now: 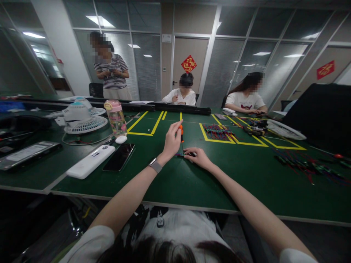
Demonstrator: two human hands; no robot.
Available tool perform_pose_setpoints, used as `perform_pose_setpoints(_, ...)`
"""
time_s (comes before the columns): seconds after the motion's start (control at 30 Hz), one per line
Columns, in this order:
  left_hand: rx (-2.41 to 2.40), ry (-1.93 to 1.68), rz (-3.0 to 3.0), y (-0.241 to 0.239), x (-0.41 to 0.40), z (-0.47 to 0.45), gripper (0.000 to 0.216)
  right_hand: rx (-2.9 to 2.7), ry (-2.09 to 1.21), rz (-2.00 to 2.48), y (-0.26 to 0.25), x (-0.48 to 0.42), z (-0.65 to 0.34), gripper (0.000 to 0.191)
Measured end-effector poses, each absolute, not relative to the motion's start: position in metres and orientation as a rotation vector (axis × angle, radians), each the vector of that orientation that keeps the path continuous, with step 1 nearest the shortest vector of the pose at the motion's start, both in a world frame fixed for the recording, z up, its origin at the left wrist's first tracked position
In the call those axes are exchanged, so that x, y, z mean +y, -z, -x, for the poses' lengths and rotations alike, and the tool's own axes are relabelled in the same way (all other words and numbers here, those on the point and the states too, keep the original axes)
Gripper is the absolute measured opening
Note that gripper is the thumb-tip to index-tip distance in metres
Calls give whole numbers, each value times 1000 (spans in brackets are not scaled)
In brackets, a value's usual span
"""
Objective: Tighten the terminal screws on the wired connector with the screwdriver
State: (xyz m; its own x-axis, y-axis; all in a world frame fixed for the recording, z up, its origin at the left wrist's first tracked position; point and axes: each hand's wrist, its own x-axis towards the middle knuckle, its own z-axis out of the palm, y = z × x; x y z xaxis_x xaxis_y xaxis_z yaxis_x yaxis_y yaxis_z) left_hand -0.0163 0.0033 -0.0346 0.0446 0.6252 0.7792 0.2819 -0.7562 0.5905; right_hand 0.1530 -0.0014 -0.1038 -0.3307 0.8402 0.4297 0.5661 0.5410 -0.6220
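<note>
In the middle of the head view, an orange-and-black screwdriver (181, 133) stands nearly upright. My left hand (172, 138) is closed around its handle, with one finger reaching up past the top. The shaft runs down to a small circuit board (180, 155) on the table, where the exact contact of the tip is too small to tell. From the right, my right hand (199, 158) pinches the board's edge, fingers bent and low against the green surface. Part of the board is hidden behind those fingers.
Left stand a white phone-like box (91, 161), a black phone (119, 157), a bottle (115, 117) and a fan (82, 118). Wired boards lie in piles, one inside yellow tape (218, 132), another at right (309, 166). Three people are across the green table (164, 186).
</note>
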Motion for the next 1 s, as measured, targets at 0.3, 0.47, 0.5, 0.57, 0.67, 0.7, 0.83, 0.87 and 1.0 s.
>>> perform_pose_setpoints(0.3, 1018, -1879, -2032, 34, -1, 15, 24, -2042, -480, 1130, 106, 1, -154, 13)
perform_pose_setpoints(0.47, 1037, -1821, -2036, 35, 2, 15, 30, -2038, -475, 1128, 107, 1, -154, 13)
perform_pose_setpoints(0.5, 1004, -1806, -2038, 36, 3, 15, 32, -2037, -474, 1128, 107, 1, -154, 13)
perform_pose_setpoints(0.57, 938, -1789, -2025, 37, 6, 15, 36, -2036, -475, 1125, 107, 1, -154, 13)
perform_pose_setpoints(0.67, 909, -1820, -1961, 39, 8, 15, 36, -2039, -475, 1123, 107, 1, -155, 13)
perform_pose_setpoints(0.7, 926, -1839, -1956, 39, 7, 15, 35, -2040, -476, 1123, 107, 1, -155, 14)
perform_pose_setpoints(0.83, 1038, -1879, -2034, 37, 5, 17, 24, -2041, -483, 1122, 108, 2, -155, 14)
perform_pose_setpoints(0.87, 1057, -1872, -2041, 36, 5, 17, 22, -2040, -483, 1121, 108, 2, -155, 14)
perform_pose_setpoints(1.0, 1043, -1806, -2033, 35, 6, 19, 28, -2046, -474, 1120, 106, 1, -155, 15)
